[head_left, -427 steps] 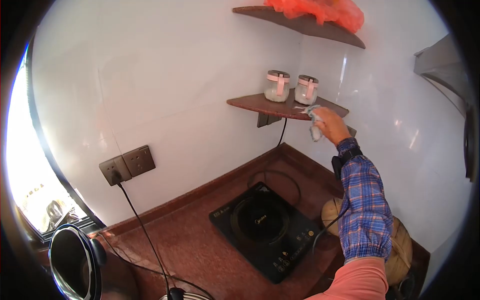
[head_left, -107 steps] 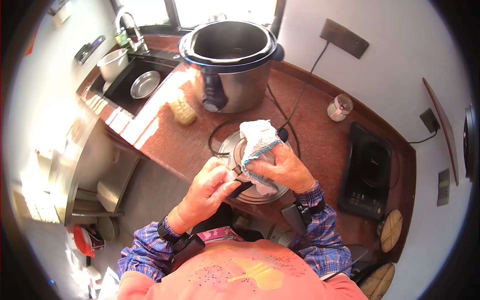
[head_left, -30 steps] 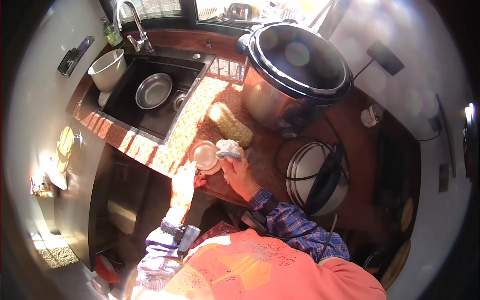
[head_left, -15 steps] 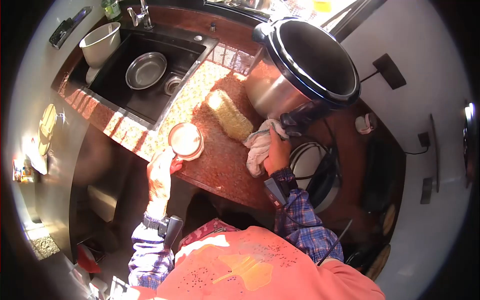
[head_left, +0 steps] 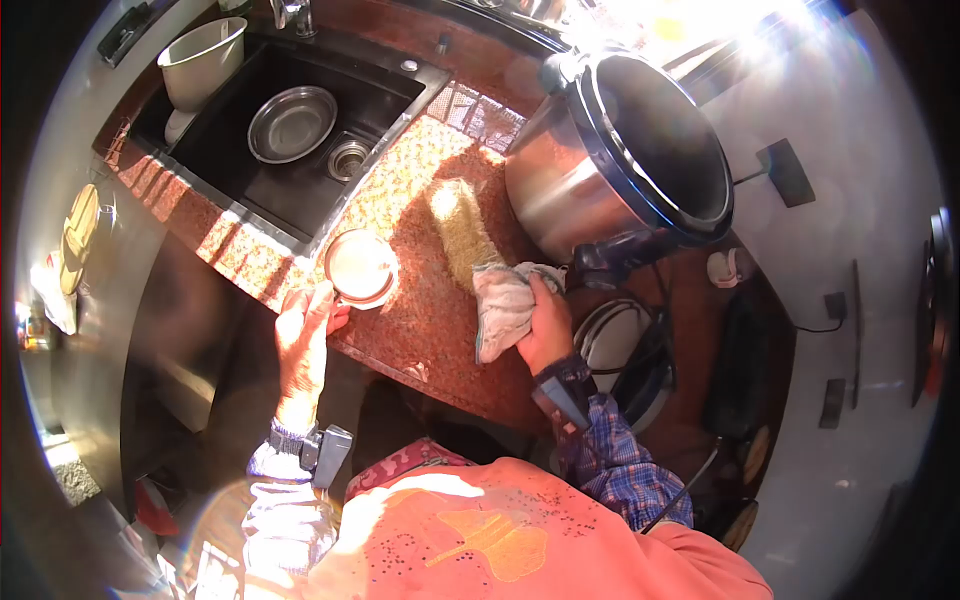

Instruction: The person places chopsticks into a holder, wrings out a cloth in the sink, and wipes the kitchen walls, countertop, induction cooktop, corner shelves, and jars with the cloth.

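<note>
My left hand [head_left: 303,335] has its fingers closed at the near edge of a small round cup-like vessel [head_left: 360,268], bright in the sunlight at the front of the counter. Any handle is hidden behind the fingers. My right hand [head_left: 548,325] grips a whitish cloth [head_left: 503,308], which hangs bunched to the left of the fingers. Just beyond the cloth lies a yellowish, fibrous loofah [head_left: 460,230], its near end partly covered by it. A large steel pot [head_left: 560,185] with a black rim stands tilted in view behind my right hand.
The dark sink [head_left: 235,185] at the left holds a shallow metal bowl [head_left: 291,124]. A pale tub [head_left: 202,65] stands on its far left side. Right of my right hand lie a round white lid-like object [head_left: 605,340] and a cable. The granite counter's edge [head_left: 430,385] runs close to me.
My right hand has drawn the cloth slightly left, away from the pot, and it now hangs more spread out. My left hand and the vessel have shifted a little left. The view has tilted slightly.
</note>
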{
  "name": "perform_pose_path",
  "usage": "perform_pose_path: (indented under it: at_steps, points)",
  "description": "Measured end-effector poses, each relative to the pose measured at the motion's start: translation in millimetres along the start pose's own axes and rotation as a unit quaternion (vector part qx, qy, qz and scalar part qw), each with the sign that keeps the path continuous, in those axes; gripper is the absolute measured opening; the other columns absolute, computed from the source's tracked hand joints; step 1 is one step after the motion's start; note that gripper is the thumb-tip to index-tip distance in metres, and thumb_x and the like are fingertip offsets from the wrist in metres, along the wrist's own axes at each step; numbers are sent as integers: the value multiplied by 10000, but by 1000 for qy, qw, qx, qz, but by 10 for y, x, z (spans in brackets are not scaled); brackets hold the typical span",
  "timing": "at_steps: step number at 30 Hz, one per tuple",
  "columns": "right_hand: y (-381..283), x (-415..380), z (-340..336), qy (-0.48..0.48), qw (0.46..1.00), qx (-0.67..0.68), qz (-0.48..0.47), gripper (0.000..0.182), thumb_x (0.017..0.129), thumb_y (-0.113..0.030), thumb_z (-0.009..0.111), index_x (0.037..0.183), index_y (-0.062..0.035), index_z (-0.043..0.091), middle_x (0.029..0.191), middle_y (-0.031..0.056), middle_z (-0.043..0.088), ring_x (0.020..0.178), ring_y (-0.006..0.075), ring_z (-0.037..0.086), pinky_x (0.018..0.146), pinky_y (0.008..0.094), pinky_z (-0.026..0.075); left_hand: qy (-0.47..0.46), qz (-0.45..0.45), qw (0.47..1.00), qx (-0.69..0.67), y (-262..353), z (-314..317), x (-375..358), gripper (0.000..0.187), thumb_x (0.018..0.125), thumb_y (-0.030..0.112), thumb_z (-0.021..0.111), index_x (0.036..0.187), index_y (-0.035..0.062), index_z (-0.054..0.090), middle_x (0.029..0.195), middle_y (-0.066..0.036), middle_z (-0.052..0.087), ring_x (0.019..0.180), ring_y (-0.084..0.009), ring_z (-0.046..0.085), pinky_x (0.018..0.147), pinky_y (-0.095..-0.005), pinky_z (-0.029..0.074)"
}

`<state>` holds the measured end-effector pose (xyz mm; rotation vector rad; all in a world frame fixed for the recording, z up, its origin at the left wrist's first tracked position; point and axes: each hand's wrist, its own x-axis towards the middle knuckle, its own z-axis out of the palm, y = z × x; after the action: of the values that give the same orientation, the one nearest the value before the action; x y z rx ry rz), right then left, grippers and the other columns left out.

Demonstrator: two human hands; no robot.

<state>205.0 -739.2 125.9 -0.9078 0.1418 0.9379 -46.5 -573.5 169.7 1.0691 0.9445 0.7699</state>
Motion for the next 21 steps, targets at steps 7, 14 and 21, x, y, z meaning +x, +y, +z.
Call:
perform_pose_path:
  at_steps: [7,14,21]
  points:
    - [-13,-925,148,-38,937,-332,-104,314,956,-119,622,1250,-40,546,1146,33,604,1061,110,565,930,278,470,11,-9,999,46,-61,-80,75,457,934,365,657,1210,54,469,969,-108,651,858,-189,692,646,-288,597]
    - [-1547,-1851,-267,36,937,-185,-295,311,931,-19,593,1241,-42,583,1182,77,647,1089,192,634,960,361,516,64,88,981,158,-181,-234,-161,265,968,338,580,977,82,509,758,-9,536,656,-98,542,583,-231,435]
    - [-2485,-2243,-1853,283,800,-296,-438,231,945,-86,608,1167,-22,612,1136,85,650,993,187,641,867,334,516,-275,17,911,305,99,594,-541,89,891,79,630,855,28,567,730,-5,535,681,-99,524,640,-253,434]
